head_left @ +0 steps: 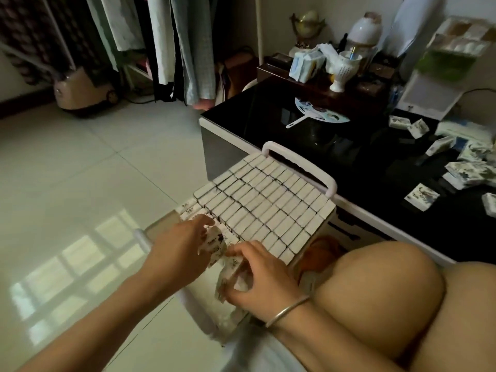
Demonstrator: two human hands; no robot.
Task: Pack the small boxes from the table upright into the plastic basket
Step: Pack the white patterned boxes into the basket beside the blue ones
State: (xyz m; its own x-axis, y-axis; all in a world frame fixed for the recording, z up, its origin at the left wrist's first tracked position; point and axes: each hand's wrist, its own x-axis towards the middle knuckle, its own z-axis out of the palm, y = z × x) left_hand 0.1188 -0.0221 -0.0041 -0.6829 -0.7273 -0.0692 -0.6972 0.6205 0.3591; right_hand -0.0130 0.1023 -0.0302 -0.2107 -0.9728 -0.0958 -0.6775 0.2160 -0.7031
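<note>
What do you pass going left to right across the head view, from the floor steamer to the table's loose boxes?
Garment steamer → left hand holding a small box → right hand gripping a stack of boxes → white cup → loose boxes on the black table.

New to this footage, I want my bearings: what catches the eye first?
The basket mid-frame, crammed with tight rows of upright white boxes. At its near corner the left hand and right hand each grip a printed box. Loose boxes litter the black table at right.
</note>
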